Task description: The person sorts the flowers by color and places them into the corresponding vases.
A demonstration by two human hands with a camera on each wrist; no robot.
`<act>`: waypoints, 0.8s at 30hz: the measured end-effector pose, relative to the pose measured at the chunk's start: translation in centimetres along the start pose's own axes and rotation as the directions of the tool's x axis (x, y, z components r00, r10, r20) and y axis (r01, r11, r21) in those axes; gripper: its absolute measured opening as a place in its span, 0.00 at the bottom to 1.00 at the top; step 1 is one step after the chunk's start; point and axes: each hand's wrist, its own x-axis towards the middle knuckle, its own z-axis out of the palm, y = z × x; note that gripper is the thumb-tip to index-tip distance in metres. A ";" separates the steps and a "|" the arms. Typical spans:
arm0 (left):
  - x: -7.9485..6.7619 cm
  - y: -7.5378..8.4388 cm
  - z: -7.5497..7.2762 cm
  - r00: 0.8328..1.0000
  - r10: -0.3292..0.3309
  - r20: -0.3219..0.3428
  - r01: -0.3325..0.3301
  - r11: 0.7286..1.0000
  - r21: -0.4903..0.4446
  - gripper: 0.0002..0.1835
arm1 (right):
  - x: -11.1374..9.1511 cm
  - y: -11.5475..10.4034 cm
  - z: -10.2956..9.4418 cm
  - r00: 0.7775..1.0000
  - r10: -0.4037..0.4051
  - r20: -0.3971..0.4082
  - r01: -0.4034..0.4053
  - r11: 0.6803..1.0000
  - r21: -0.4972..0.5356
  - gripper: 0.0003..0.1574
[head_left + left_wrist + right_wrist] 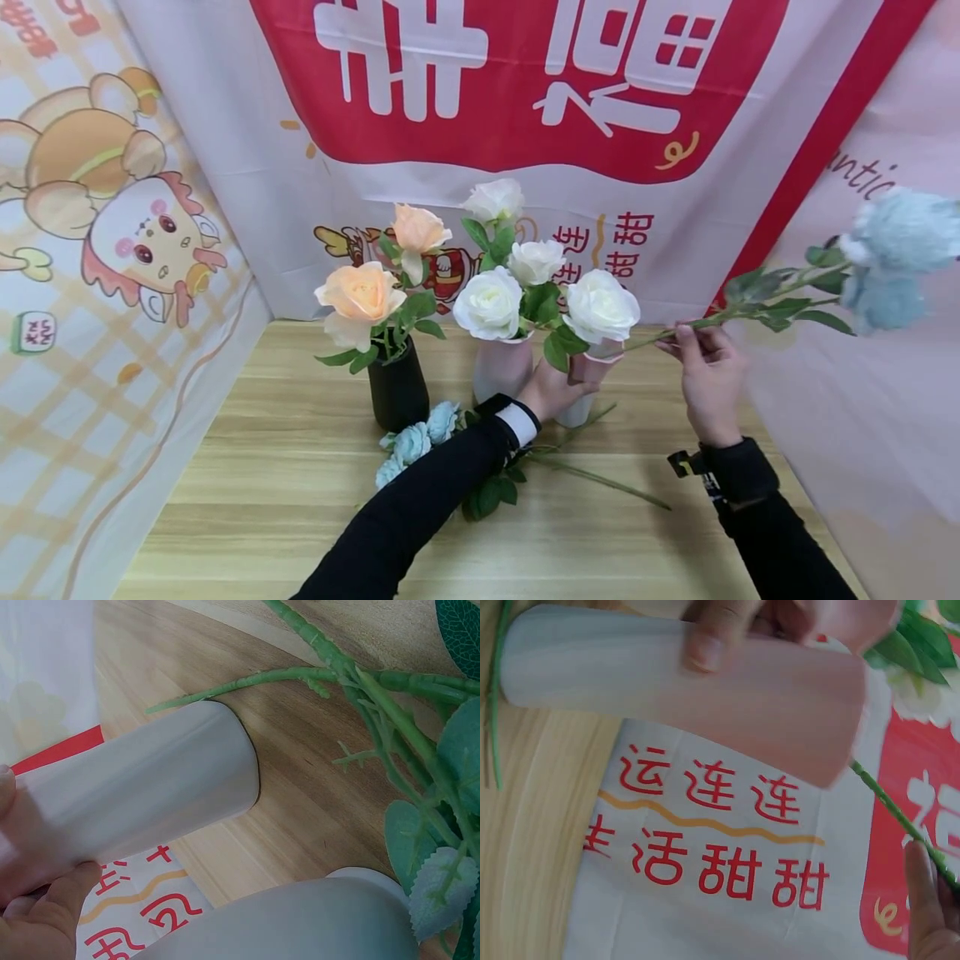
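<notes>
My left hand (553,388) grips a pink-and-white vase (142,791) near its upper part; in the head view its mouth lies behind a white rose (602,305). To the right, my right hand (711,375) pinches the green stem (892,806) of a light blue flower (900,250) between thumb and fingers. The stem's lower end is close to the vase's rim, and whether it has entered the mouth is hidden. Beside the held vase stands another pink-and-white vase (501,371) with white roses (487,304). A black vase (399,392) farther left holds peach roses (362,293).
More light blue flowers (412,443) lie on the wooden table (247,500), partly under my left forearm. Their bare stems (600,478) stretch to the right. A printed cloth backdrop (315,208) rises right behind the vases, with cloth walls on both sides.
</notes>
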 end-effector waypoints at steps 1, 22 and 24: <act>0.0 0.0 0.0 1.000 0.000 0.000 0.000 1.000 0.005 0.47 | -0.1 0.2 0.3 0.999 -0.017 0.036 0.018 0.999 -0.044 0.14; 0.2 0.2 -0.4 0.991 -0.108 0.083 0.112 0.992 -0.055 0.46 | -0.7 3.0 1.7 0.868 -0.008 0.497 0.377 0.662 -0.647 0.15; 0.2 0.1 -0.4 0.993 -0.078 0.086 0.083 0.995 -0.050 0.45 | -0.8 3.1 1.4 0.867 0.024 0.498 0.350 0.682 -0.642 0.29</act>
